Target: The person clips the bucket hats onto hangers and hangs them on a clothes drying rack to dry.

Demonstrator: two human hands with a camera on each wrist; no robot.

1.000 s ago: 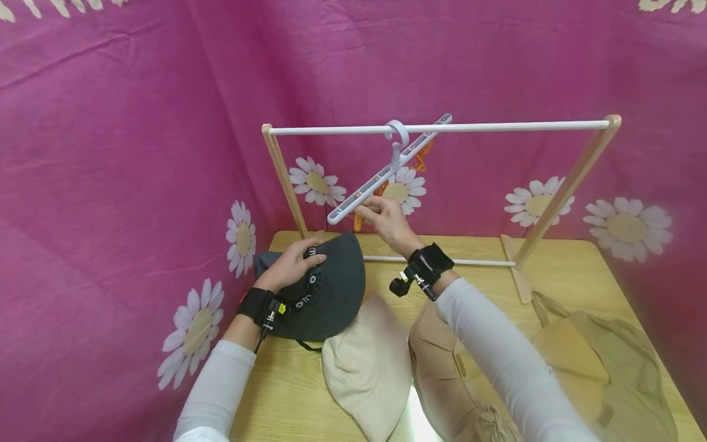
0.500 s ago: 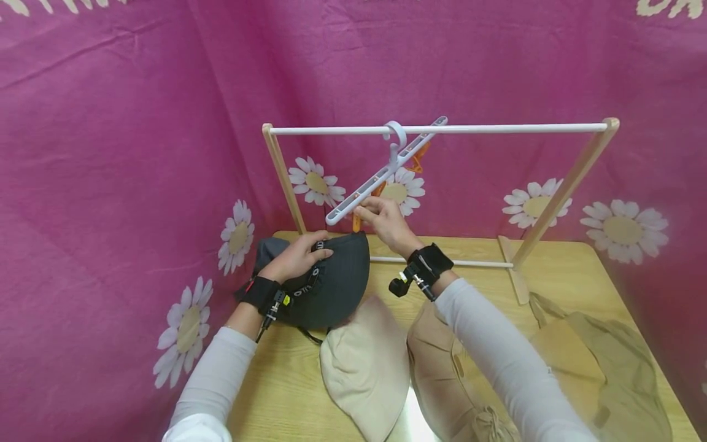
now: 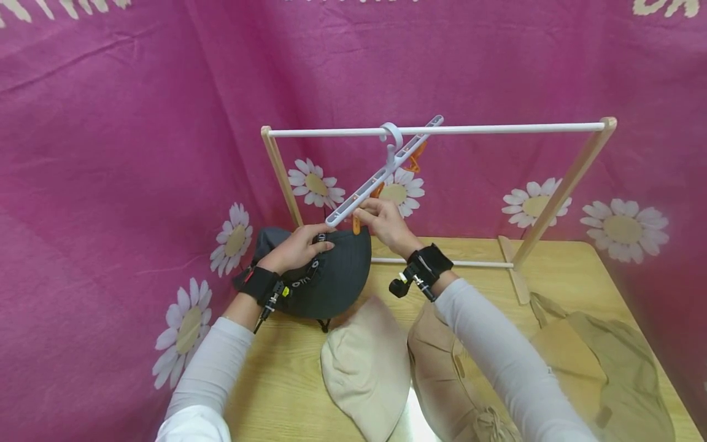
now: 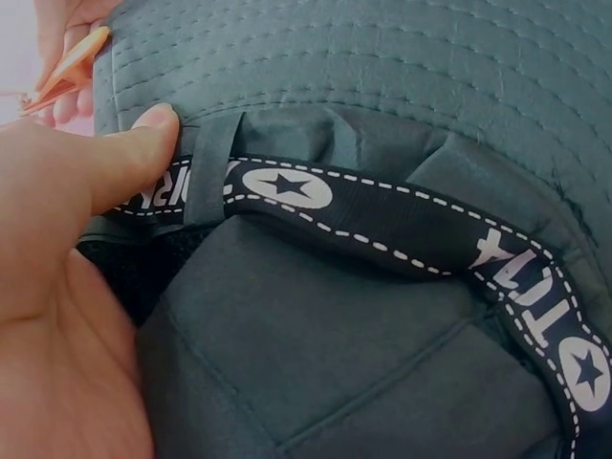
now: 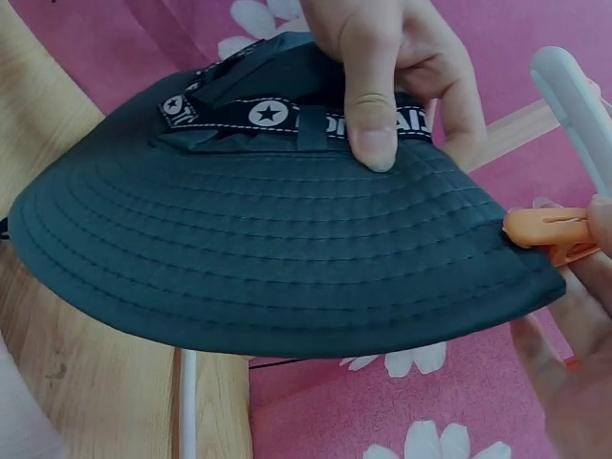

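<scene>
In the head view, my left hand [image 3: 298, 250] grips a dark grey bucket hat [image 3: 345, 276], thumb on its black star-printed band [image 4: 287, 188] and fingers behind. The right hand [image 3: 389, 226] pinches an orange clip [image 3: 356, 224] under the near end of a pale hanger [image 3: 364, 191]. That clip [image 5: 550, 228] meets the hat's brim edge [image 5: 535, 282] in the right wrist view; whether its jaws clamp the brim, I cannot tell. By its hook, the hanger hangs slantwise on the white rail [image 3: 497, 129] of a small rack. A second orange clip [image 3: 415, 158] hangs from its far half.
A cream hat [image 3: 367, 368] and a tan hat [image 3: 442, 368] lie on the wooden table [image 3: 276, 380]. Farther right is an olive-and-yellow cloth item [image 3: 613, 362], partly behind my right sleeve [image 3: 497, 356]. Pink daisy-print cloth [image 3: 469, 67] stands behind and at the sides.
My left hand has moved the hat up and to the right, bringing its brim to the orange clip. The right hand has kept nearly the same place, and the hanger has shifted slightly left.
</scene>
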